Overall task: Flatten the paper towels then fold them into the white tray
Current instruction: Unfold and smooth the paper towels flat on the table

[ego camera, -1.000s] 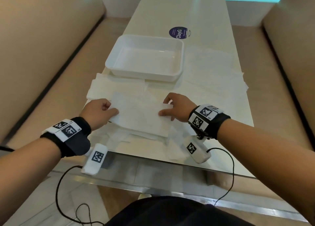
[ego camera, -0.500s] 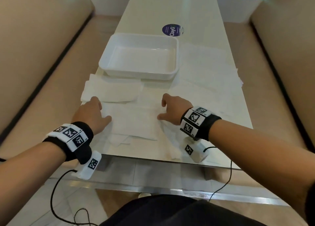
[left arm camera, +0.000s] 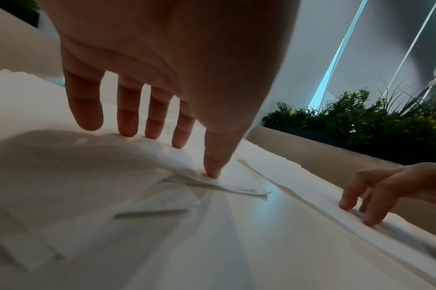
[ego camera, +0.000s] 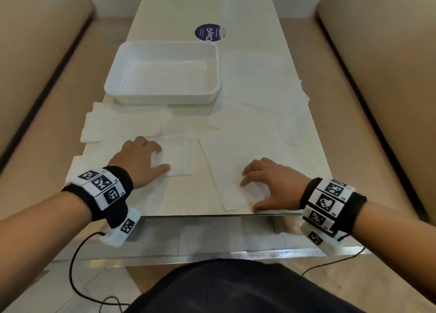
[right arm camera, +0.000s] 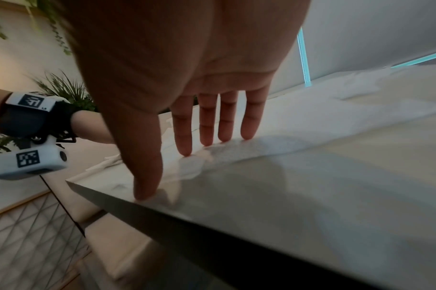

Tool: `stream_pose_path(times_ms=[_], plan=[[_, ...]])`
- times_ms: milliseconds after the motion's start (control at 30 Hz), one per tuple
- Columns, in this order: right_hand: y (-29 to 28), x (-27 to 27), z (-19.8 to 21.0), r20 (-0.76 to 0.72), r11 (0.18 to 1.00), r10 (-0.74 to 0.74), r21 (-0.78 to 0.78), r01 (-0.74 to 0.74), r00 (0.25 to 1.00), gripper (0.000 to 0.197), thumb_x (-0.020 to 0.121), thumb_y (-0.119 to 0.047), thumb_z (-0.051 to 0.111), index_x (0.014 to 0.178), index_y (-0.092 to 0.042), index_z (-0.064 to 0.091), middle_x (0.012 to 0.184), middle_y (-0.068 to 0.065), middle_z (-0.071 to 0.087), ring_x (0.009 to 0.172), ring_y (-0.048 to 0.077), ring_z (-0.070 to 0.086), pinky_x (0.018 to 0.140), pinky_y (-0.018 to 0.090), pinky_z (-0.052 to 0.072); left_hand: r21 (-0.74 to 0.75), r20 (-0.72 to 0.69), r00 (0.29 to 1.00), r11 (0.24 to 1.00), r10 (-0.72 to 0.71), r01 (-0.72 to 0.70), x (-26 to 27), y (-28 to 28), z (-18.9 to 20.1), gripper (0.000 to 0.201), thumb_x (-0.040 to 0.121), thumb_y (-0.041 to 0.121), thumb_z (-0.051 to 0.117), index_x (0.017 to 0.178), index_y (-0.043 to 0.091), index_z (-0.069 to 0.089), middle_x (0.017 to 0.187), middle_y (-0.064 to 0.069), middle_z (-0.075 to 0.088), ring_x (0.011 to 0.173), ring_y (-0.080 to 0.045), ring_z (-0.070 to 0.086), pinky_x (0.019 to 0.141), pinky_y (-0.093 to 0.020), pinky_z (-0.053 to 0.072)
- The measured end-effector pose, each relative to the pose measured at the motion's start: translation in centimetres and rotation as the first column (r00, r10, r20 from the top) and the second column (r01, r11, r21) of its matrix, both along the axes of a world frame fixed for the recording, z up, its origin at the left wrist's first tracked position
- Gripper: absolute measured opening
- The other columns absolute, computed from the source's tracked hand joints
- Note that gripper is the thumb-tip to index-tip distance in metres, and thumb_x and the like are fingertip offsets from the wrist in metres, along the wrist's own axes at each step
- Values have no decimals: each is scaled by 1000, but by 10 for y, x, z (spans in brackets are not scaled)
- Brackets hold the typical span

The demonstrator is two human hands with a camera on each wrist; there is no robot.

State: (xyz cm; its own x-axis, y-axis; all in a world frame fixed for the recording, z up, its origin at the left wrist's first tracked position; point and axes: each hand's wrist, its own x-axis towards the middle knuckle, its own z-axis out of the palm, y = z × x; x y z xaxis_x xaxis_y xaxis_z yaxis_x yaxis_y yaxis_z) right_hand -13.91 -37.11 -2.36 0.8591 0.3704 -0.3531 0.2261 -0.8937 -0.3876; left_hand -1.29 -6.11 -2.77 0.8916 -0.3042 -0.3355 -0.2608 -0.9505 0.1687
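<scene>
The white tray (ego camera: pixel 162 95) stands empty at the middle of the table, left of centre. A small folded paper towel (ego camera: pixel 178 156) lies in front of it, and my left hand (ego camera: pixel 141 160) presses its left part with straight fingertips (left arm camera: pixel 178 144) and thumb. A larger flat paper towel (ego camera: pixel 236 157) lies to the right near the front edge. My right hand (ego camera: pixel 269 185) rests on it, its spread fingertips (right arm camera: pixel 184 152) touching the sheet and the thumb near the table edge (right arm camera: pixel 142 204). Neither hand grips anything.
More flat paper towels lie left of the folded one (ego camera: pixel 122 126) and to the right of the tray (ego camera: pixel 257 86). A round purple sticker (ego camera: pixel 208 32) sits beyond the tray. Beige bench seats (ego camera: pixel 35 105) flank the narrow table on both sides.
The towel between my hands has gone from a wide sheet to a small folded square under my left hand. My right hand has moved right onto a separate flat sheet by the front edge.
</scene>
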Motion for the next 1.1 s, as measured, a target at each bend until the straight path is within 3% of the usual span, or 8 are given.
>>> stream_pose_path(times_ms=[167,267,367,500,633,733,900,1100], plan=[[3,-10,-3,25,1000,-7,23,6,1000,40,78,-40,70,116,-30,61,129,-12,49,116,8,41,90,26,42,-145,112,980,973,-163,178,-16,-21,7,44,86,49,61,123,27,55,128,2,48,118,-21,40,99,-37,38],[6,-12,-5,61,1000,1,-7,0,998,26,84,-38,63,107,-26,64,125,-11,52,113,11,45,85,32,47,-260,62,929,893,-365,368,-34,-45,7,32,89,46,58,116,28,60,120,8,54,111,-15,47,96,-30,39],[7,-13,-6,74,1000,16,-26,-14,997,20,87,-37,59,103,-25,64,123,-9,55,110,13,47,83,34,48,-300,4,893,852,-450,430,-50,-66,-3,35,90,43,58,122,29,60,126,7,55,117,-15,50,100,-29,38],[6,-11,-4,49,999,-8,43,6,999,18,90,-39,56,101,-28,66,114,-10,62,104,12,51,86,35,47,-283,-86,878,856,-471,432,-63,-74,-11,55,82,40,55,136,34,48,147,8,40,134,-12,35,109,-24,26],[2,-4,3,-17,992,-57,115,59,998,21,92,-40,55,101,-28,69,108,-9,65,98,11,57,89,35,46,-334,-155,880,862,-450,381,-70,-70,-10,66,72,37,54,137,39,46,153,8,32,141,-10,25,110,-19,17],[0,-1,7,-27,983,-79,167,82,997,21,93,-38,54,100,-26,70,104,-8,66,94,9,59,87,34,48,-346,-145,876,853,-460,391,-71,-68,-12,58,79,36,67,134,40,49,152,9,32,142,-9,24,112,-21,17],[-3,5,14,-35,962,-120,242,125,992,21,94,-35,54,101,-22,70,102,-8,68,91,8,60,87,33,49,-413,-42,924,848,-381,331,-73,-73,-11,30,87,36,68,116,33,68,142,6,49,130,-11,46,99,-13,27],[-8,6,22,-98,945,-166,268,187,981,39,83,-59,58,115,-36,58,107,-18,64,94,2,61,84,23,47,-460,-145,928,853,-345,245,-70,-75,1,28,94,28,59,120,38,64,141,6,51,128,-2,45,93,3,22]])
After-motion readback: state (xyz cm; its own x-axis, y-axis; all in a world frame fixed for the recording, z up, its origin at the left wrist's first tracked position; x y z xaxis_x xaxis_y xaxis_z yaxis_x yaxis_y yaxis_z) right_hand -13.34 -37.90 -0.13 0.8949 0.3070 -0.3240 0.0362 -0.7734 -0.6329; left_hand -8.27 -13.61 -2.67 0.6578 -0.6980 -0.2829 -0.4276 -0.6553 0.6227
